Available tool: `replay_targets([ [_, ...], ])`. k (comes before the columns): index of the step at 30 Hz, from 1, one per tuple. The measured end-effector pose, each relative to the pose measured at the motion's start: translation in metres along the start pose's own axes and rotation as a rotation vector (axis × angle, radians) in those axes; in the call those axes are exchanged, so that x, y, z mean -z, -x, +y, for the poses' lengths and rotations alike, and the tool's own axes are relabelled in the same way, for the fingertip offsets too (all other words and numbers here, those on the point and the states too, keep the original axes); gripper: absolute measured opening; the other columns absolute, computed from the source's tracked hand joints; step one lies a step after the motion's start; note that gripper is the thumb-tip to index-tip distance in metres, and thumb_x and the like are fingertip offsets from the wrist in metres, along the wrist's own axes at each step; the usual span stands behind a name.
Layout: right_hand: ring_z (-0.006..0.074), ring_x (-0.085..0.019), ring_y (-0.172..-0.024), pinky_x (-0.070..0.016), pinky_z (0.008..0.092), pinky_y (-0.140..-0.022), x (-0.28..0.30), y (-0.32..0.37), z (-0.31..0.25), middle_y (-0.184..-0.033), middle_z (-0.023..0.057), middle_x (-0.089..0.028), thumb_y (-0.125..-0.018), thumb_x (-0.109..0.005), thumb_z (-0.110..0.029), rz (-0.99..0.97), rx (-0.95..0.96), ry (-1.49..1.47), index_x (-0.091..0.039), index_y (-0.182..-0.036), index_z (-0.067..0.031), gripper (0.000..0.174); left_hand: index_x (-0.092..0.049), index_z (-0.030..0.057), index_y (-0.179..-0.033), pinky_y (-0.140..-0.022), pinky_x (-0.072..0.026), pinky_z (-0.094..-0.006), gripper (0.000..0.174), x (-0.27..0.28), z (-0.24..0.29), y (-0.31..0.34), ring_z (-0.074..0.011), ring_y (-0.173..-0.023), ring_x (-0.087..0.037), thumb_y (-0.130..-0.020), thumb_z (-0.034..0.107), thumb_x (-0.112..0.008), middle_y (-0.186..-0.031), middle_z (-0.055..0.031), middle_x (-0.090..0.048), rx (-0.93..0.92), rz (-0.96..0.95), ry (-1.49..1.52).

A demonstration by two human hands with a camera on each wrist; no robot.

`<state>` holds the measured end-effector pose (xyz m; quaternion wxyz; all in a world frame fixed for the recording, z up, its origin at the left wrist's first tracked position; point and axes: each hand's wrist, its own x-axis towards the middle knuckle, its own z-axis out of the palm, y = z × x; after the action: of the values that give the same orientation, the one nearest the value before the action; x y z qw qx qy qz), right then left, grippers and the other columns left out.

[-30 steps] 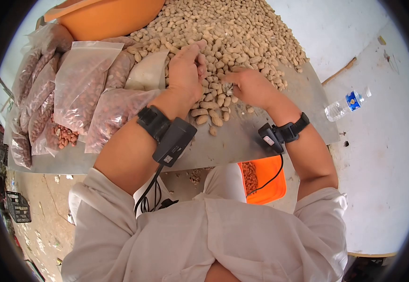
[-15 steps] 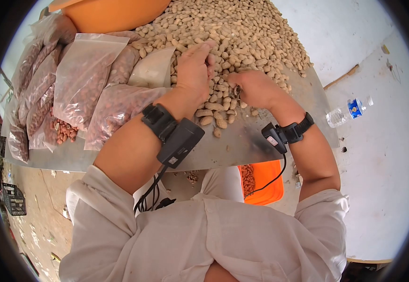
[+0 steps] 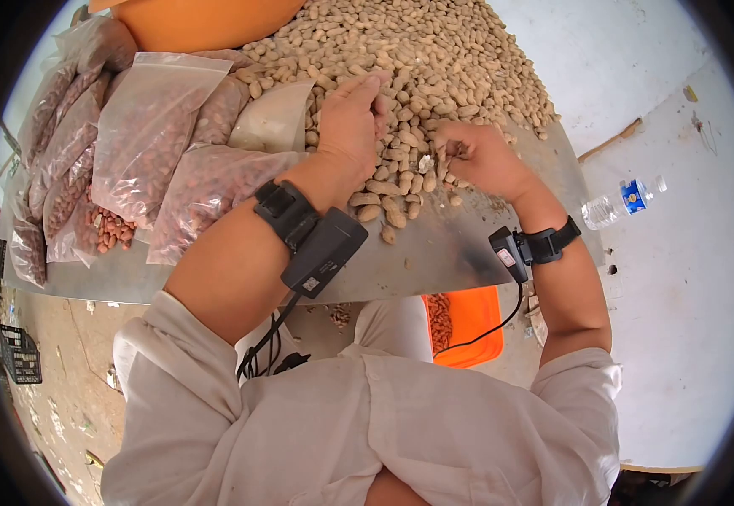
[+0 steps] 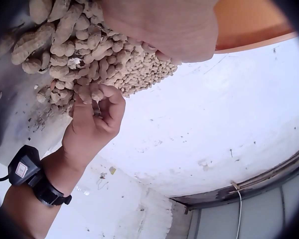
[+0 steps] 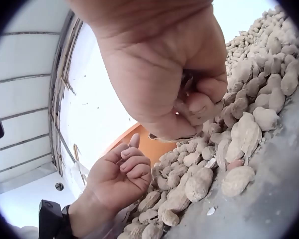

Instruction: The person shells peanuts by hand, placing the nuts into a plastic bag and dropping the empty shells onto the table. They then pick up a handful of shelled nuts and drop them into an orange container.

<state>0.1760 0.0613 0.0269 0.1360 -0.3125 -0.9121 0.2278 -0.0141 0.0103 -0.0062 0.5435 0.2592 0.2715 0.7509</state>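
Note:
Unshelled peanuts [image 3: 434, 59] lie in a large pile on a metal table [image 3: 459, 244]. My right hand [image 3: 483, 158] is over the pile's near right edge, and in the right wrist view its thumb and fingers pinch a peanut shell [image 5: 204, 113]. The left wrist view also shows this right hand [image 4: 92, 132], its fingertips beside the nuts. To its left, my left hand [image 3: 350, 122] stays low by the pile. Its fingers are loosely curled in the right wrist view, where no object shows in the left hand [image 5: 122, 177]. A whitish fragment [image 3: 425, 164] sits among the peanuts between both hands.
Clear bags of reddish kernels [image 3: 152, 126] crowd the table's left side. An orange basin [image 3: 207, 21] stands behind them. Right of the table are a plastic bottle [image 3: 624, 202] and a white wall [image 3: 679, 320]. Below the table edge is an orange container [image 3: 478, 325].
My right hand has shifted right, away from my left hand, and its pinching fingers now show. The whitish fragment has come into view between the hands. My left hand has barely moved.

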Motion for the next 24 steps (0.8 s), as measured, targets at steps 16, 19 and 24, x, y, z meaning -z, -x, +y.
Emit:
replay_targets([
  [16, 0.0348, -0.058, -0.085, -0.0473, 0.0415, -0.071, -0.013, -0.026, -0.032, -0.084, 0.0166, -0.061, -0.061, -0.058, 0.0, -0.27, -0.058, 0.72, -0.063, -0.094, -0.0054, 0.033, -0.057, 0.0012, -0.106, -0.045, -0.0304, -0.0218, 0.022, 0.002, -0.002, -0.001, -0.0086, -0.051, -0.038, -0.09, 0.015, -0.049, -0.063, 0.0004, -0.046, -0.006, -0.019, -0.013],
  [19, 0.0353, -0.058, -0.083, -0.0468, 0.0414, -0.069, -0.013, -0.03, -0.034, -0.082, 0.0161, -0.061, -0.061, -0.059, 0.0, -0.29, -0.057, 0.725, -0.062, -0.092, -0.0051, 0.032, -0.058, 0.0009, -0.107, -0.046, -0.0301, -0.0218, 0.023, 0.001, -0.003, -0.001, -0.0087, -0.051, -0.037, -0.09, 0.014, -0.049, -0.063, 0.0005, -0.046, -0.006, -0.009, -0.014],
  [24, 0.028, -0.056, -0.071, -0.0453, 0.0343, -0.063, -0.01, -0.021, -0.009, -0.074, 0.012, -0.056, -0.061, -0.058, 0.003, -0.09, 0.059, 0.417, -0.058, -0.089, -0.0042, 0.029, -0.058, 0.0008, -0.105, -0.046, -0.0298, -0.0216, 0.021, 0.001, -0.002, -0.001, -0.0086, -0.051, -0.037, -0.09, 0.013, -0.05, -0.063, 0.0005, -0.046, -0.01, 0.003, -0.02],
])
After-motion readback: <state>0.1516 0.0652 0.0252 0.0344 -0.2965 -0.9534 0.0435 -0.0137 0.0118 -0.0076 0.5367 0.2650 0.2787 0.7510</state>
